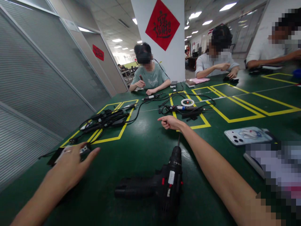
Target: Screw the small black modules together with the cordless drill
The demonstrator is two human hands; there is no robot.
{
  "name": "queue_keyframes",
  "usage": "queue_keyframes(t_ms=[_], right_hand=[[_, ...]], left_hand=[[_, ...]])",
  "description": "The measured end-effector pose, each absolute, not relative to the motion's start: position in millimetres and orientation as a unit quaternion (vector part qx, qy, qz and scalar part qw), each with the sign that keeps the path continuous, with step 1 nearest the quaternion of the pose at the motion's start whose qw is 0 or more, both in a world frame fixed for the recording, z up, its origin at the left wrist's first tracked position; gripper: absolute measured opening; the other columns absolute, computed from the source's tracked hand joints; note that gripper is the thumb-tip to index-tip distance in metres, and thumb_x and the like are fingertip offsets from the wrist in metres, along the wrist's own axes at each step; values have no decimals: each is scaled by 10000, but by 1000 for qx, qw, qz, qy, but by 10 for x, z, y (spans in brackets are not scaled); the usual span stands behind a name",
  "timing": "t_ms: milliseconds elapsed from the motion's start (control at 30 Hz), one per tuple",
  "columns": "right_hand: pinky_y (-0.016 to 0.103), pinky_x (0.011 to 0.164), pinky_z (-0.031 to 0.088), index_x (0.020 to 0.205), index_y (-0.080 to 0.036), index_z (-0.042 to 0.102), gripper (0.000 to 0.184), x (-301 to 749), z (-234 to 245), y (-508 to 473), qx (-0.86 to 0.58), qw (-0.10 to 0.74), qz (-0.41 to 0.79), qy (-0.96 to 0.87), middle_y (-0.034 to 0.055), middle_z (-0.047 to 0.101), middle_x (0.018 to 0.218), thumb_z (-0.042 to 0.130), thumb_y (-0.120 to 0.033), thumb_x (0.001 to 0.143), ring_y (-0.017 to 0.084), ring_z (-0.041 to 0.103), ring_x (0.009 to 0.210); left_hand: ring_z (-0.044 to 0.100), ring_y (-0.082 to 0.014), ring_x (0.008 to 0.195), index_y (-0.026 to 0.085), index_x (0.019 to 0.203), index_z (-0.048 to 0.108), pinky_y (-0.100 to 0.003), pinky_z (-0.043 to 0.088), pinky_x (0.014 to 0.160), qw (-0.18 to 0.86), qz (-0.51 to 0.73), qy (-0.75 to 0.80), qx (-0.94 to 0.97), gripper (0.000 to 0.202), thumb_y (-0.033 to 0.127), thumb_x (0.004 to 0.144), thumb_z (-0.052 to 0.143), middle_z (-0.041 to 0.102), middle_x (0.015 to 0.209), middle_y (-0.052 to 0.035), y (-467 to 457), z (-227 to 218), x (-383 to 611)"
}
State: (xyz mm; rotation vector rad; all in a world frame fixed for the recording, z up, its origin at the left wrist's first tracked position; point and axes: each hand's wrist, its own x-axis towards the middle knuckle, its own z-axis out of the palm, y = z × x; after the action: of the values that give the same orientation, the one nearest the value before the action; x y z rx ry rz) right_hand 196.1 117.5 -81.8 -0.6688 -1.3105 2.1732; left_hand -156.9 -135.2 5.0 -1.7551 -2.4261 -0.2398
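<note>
My left hand (pixel 70 163) reaches over a small black and silver item (pixel 84 149) at the table's left side, thumb spread away from the fingers. Its fingertips are partly hidden, so whether they touch the item is unclear. My right hand (pixel 169 122) is over the middle of the table, index finger pointing left and the other fingers curled in. Anything inside that curl is hidden. Between my forearms a black cordless drill (pixel 170 185) lies on its side, its thin bit (pixel 179 139) pointing away from me, just below my right hand.
Black cables and tools (pixel 108 119) lie tangled at left. A white ring (pixel 187 102) and pen-like tools (pixel 183 108) sit beyond my right hand. A phone (pixel 246 136) lies at right. Yellow tape (pixel 246 116) marks the green table (pixel 141 147). Several people sit across.
</note>
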Motion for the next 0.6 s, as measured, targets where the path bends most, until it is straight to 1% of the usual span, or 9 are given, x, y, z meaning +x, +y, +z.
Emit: queue_keyframes(t_ms=[67,133,200,267,300,367,467,533,600], right_hand=[[154,398,211,1062,-128,478,265,1958,-801,1135,-225,222,820,-478,-52,389,582,424,-122,803,58,276,423],[163,424,291,1085,-113,484,274,1984,-789,1097,-202,207,831,-475,-15,470,642,431,-106,816,68,361,461],[201,492,397,1108,-104,487,281,2019,-788,1066,-185,206,837,-472,36,551,733,433,-104,832,95,475,545],[263,595,475,1117,-103,487,283,2045,-803,1045,-167,206,842,-469,80,601,825,427,-97,840,132,561,653],[285,632,492,1114,-104,489,285,2051,-816,1040,-157,204,845,-468,92,614,854,423,-83,837,145,585,693],[296,650,505,1097,-106,495,307,2052,-849,1038,-137,202,851,-465,93,630,863,411,-32,811,153,606,713],[309,660,519,1073,-100,503,356,2036,-903,1052,-114,203,858,-457,84,641,841,397,32,759,151,615,692],[336,693,530,1059,-97,508,369,2022,-936,1068,-109,200,861,-455,77,645,831,403,48,737,150,620,681],[347,715,535,1048,-97,512,382,2005,-958,1080,-108,197,861,-456,70,648,821,410,61,715,148,626,677]], left_hand=[[486,-318,1156,164,1281,422,-458,360,995,49,-82,-753,-651,677,642,802,408,496,1283,-145,-1099,149,-982],[490,-285,1162,204,1268,446,-418,373,996,20,-111,-678,-726,614,612,809,436,505,1282,-108,-802,157,-451],[490,-276,1160,218,1223,501,-396,377,993,0,-129,-601,-789,559,577,794,495,535,1235,-101,-484,80,-38],[512,-270,1115,203,1224,512,-381,395,964,-16,-137,-543,-828,553,526,778,555,542,1208,-117,-184,-48,247],[522,-269,1088,192,1216,525,-376,408,938,-19,-139,-529,-837,547,505,770,576,549,1184,-127,-53,-118,349],[534,-267,1030,176,1187,557,-368,424,886,-18,-136,-516,-846,507,451,764,604,565,1125,-137,154,-246,491],[546,-257,933,191,1153,596,-355,430,804,-8,-134,-517,-845,401,354,787,586,592,982,-117,307,-373,598],[547,-248,888,208,1129,617,-346,425,765,-9,-138,-519,-843,358,323,794,570,596,921,-104,326,-412,625],[549,-240,870,211,1113,630,-338,422,753,-19,-146,-524,-839,350,318,785,576,599,903,-101,312,-428,638]])
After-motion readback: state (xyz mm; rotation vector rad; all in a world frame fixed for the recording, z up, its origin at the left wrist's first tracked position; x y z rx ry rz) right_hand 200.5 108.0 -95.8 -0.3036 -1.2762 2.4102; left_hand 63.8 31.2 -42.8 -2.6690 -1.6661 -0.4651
